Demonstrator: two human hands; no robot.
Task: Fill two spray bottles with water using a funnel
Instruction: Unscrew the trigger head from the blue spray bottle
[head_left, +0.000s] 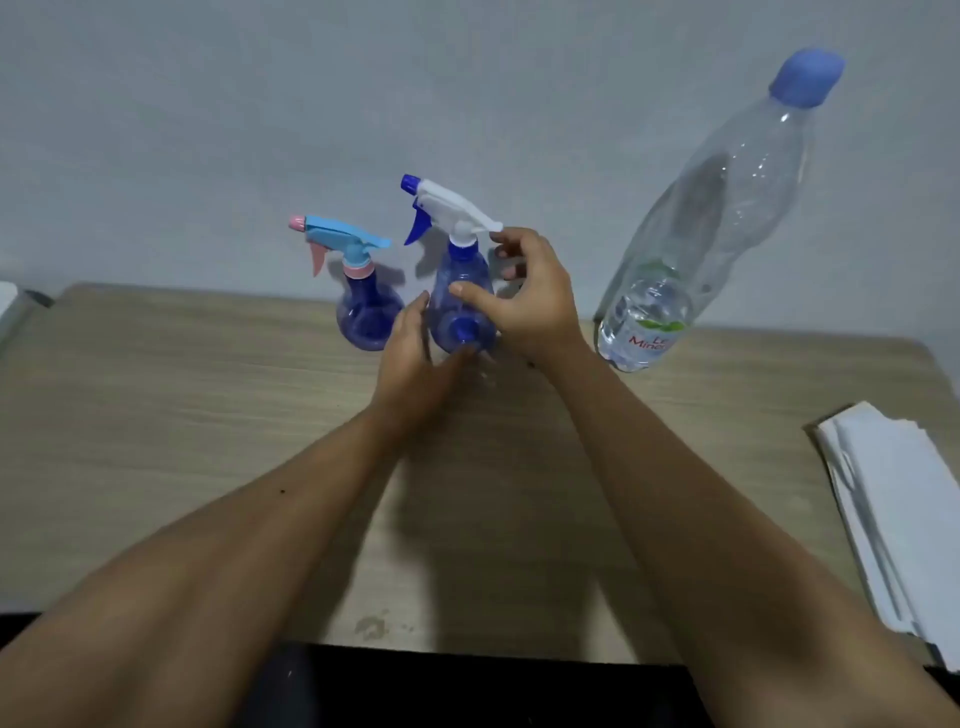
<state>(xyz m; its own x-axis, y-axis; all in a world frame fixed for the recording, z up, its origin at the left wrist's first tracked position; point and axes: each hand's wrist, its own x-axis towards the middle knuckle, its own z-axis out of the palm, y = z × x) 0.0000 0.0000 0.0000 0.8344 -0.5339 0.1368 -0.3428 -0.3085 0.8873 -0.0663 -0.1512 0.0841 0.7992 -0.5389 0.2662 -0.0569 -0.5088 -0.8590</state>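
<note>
Two spray bottles stand at the back of the wooden table (208, 415), against the wall. The small round blue spray bottle (363, 317) has a light-blue and pink trigger head. Right of it is a taller blue spray bottle (465, 270) with a white and blue trigger head. My left hand (410, 358) lies open at this taller bottle's lower left, fingers stretched beside it. My right hand (535, 296) is open at its right, thumb touching the bottle's front, fingers apart behind the neck. A round blue part (462, 330) shows low in front of the bottle; I cannot tell what it is.
A tall clear water bottle (675, 260) with a blue cap stands at the right, holding a little water at the bottom. A stack of white folded paper (904, 499) lies at the table's right edge. A pale object (13, 306) sits at the far left.
</note>
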